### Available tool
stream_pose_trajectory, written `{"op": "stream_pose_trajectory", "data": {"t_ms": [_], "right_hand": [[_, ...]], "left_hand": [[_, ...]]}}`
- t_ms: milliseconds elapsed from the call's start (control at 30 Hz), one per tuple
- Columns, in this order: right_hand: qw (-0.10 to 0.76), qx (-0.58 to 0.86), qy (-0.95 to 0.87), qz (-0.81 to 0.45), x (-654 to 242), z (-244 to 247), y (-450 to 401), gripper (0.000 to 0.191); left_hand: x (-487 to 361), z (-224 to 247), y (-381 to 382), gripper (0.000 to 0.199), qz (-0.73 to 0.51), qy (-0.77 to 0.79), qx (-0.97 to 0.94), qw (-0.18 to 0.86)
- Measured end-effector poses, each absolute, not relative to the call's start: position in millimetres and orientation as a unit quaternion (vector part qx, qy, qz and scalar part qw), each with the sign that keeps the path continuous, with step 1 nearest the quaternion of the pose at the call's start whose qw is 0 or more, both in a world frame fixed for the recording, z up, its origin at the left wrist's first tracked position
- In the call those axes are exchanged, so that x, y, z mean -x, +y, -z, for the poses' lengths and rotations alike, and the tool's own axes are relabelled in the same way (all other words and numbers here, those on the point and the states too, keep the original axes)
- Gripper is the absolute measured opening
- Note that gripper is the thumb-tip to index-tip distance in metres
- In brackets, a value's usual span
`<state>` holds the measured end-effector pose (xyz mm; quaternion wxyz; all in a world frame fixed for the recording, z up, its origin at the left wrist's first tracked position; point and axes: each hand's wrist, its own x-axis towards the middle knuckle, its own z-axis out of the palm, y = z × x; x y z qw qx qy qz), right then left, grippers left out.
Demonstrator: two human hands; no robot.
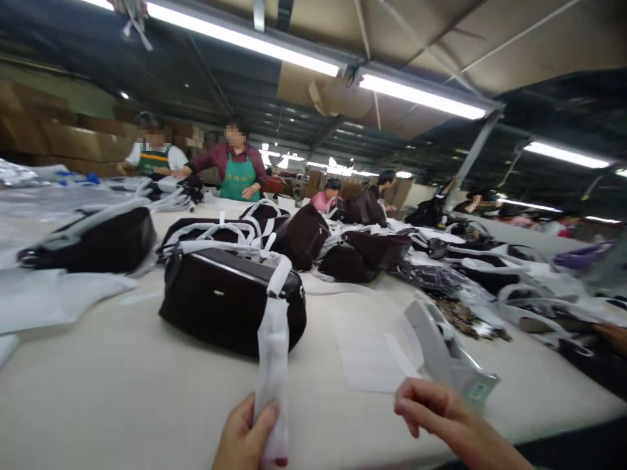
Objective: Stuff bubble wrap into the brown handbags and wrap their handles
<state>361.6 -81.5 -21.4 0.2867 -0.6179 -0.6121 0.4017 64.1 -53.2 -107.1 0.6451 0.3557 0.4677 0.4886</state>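
Note:
A dark brown or black handbag (215, 300) stands on the table in front of me, its handles wrapped in white padding. A strap (273, 346) wrapped in thin white sheet hangs from its right end toward me. My left hand (247, 434) grips the strap's lower end between thumb and fingers. My right hand (435, 414) is off to the right, fingers curled inward; anything held in them is too small to make out. It is just in front of a grey tape dispenser (450, 352). White sheets (372, 359) lie left of the dispenser.
More dark bags (301, 238) with white-wrapped handles crowd the table's far side. Another bag (108, 241) and white foam sheets (53, 297) lie left. Clear plastic and metal pieces (465, 316) lie right. Coworkers (240, 163) stand across the table; someone's hand (614, 336) shows at the right edge.

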Motion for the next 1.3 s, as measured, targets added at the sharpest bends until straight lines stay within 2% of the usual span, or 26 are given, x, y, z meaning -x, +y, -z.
{"op": "stream_pose_trajectory", "data": {"t_ms": [100, 233, 400, 667, 767, 933, 1033, 1133, 1300], "right_hand": [[0.237, 0.497, -0.668, -0.501, -282.1, -2.3, -69.5, 0.023], [0.233, 0.464, -0.687, -0.508, -223.6, 19.1, -44.1, 0.016], [0.227, 0.509, -0.664, -0.499, -219.0, 56.3, -27.8, 0.017], [0.243, 0.503, -0.585, -0.588, -223.2, 64.0, -19.1, 0.018], [0.264, 0.526, -0.592, -0.550, -223.3, 65.7, -16.8, 0.024], [0.277, 0.594, -0.660, -0.366, -216.8, 57.9, -24.5, 0.027], [0.262, 0.613, -0.671, -0.325, -212.2, 62.0, -32.6, 0.019], [0.277, 0.575, -0.667, -0.384, -211.7, 74.0, -38.4, 0.024], [0.330, 0.436, -0.575, -0.610, -212.4, 82.3, -42.2, 0.041]], "left_hand": [[-65.1, 109.4, -52.3, 0.056, -0.481, 0.448, -0.358, 0.663], [-62.1, 114.8, -55.5, 0.057, -0.465, 0.433, -0.385, 0.669], [-57.4, 112.4, -58.0, 0.057, -0.468, 0.434, -0.425, 0.642], [-54.2, 106.5, -56.6, 0.060, -0.430, 0.413, -0.411, 0.690], [-53.3, 109.4, -56.9, 0.061, -0.439, 0.412, -0.400, 0.691], [-53.4, 109.8, -60.2, 0.074, -0.464, 0.385, -0.391, 0.695], [-51.7, 114.0, -61.2, 0.079, -0.470, 0.385, -0.400, 0.686], [-47.5, 118.2, -60.0, 0.068, -0.479, 0.393, -0.453, 0.640], [-42.0, 105.1, -58.6, 0.057, -0.471, 0.371, -0.519, 0.609]]}}
